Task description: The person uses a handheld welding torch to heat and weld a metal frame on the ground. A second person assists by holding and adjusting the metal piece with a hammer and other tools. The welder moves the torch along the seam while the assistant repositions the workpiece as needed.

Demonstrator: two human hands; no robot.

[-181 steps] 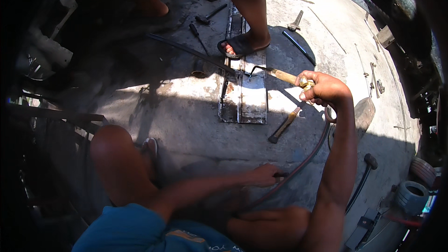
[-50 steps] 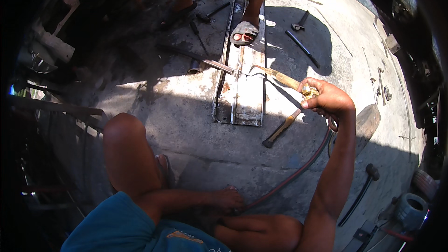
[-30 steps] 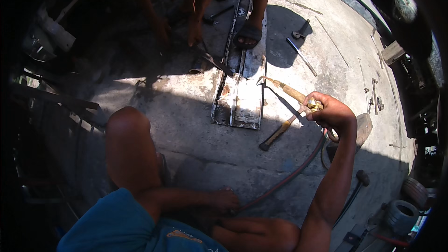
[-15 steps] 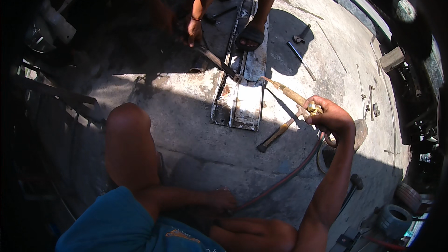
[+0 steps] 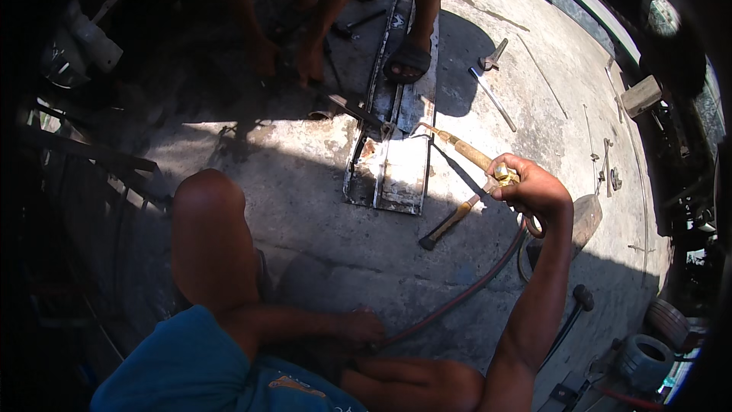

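Note:
My right hand (image 5: 526,185) is closed round the brass valve end of a gas torch (image 5: 471,154). The bent tip of the torch points left, at the seam of a long, worn metal panel (image 5: 402,175) on the ground. In shadow near my lap, my left hand (image 5: 361,326) lies low beside the reddish hose (image 5: 465,290); its fingers are too dark to make out. A co-worker's hand (image 5: 309,61) is at the far end of a dark bar (image 5: 354,110), whose near end meets the panel close to the torch tip.
The co-worker's sandalled foot (image 5: 408,61) stands on the panel. A hammer (image 5: 450,223) lies below the torch. Beyond are a metal rod (image 5: 492,99) and an adjustable wrench (image 5: 493,56). A dark mallet (image 5: 582,297) lies at right, above a grey-green ring-shaped part (image 5: 645,360).
My right hand and the torch have shifted slightly left, bringing the tip further over the panel. The co-worker's hand has moved a little left and down into shadow. My left hand has not visibly moved.

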